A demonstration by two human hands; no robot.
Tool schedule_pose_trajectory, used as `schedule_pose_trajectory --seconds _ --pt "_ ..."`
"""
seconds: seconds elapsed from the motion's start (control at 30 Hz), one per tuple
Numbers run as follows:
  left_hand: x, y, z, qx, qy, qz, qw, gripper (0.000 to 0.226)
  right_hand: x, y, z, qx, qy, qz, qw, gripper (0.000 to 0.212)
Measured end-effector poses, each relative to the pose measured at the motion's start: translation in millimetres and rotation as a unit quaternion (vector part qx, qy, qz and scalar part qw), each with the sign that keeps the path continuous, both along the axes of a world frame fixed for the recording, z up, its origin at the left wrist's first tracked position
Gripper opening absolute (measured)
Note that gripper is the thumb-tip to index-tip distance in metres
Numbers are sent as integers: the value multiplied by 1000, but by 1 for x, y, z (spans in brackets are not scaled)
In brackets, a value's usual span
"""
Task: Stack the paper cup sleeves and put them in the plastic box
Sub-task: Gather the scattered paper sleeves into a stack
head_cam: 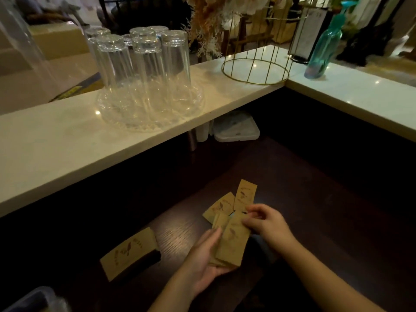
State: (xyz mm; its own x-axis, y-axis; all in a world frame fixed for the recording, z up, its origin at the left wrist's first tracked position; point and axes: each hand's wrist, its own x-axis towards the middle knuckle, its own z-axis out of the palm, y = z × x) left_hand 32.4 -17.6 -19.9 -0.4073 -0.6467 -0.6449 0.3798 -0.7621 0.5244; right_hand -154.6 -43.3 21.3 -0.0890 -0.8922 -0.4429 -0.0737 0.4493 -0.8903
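Dim dark counter: left hand clamps the stack, right hand pinches its top; square edges before grabbing sleeves behind it.

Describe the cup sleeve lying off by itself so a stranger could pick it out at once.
Start at the dark wooden counter below the pale stone ledge. Left of the left hand lies one flat brown sleeve. Unlike the sleeves near the right hand, it lies alone, untouched.

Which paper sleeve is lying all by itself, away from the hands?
The paper sleeve on the dark counter, off to the left hand's side. It lies alone and untouched, while the others are bunched together at the hands.
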Motion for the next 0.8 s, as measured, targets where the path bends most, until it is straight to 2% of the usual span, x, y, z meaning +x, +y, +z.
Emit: schedule_pose_trajectory --seconds 0.13,0.27,0.33,0.4,0.5,0.6,0.73,0.8 --pt "-2 12 -7 -10 3 13 1000 38 17 -11 -13 -61 159 102 980 24" --pt "9 19 -3 6 13 38 999 36 -1 -56 -34 -111 307 66 943 31" --pt "16 20 -1 4 16 48 999 34 -16 -84 -46 -88 383 86 916 48" --pt "24 20 1 2 15 60 998 34 -29 -108 -56 -29 431 142 891 76" --pt "33 19 5 8 7 75 997 36 -39 -129 -67 38 453 227 861 106" --pt "42 18 9 10 13 94 995 36 -43 -132 -72 49 467 245 848 111" --pt "45 16 8 22 7 107 994 22 -50 -119 -62 82 479 202 851 102" --pt "45 13 4 26 1 115 993 27 -58 -105 -59 71 432 142 888 79"
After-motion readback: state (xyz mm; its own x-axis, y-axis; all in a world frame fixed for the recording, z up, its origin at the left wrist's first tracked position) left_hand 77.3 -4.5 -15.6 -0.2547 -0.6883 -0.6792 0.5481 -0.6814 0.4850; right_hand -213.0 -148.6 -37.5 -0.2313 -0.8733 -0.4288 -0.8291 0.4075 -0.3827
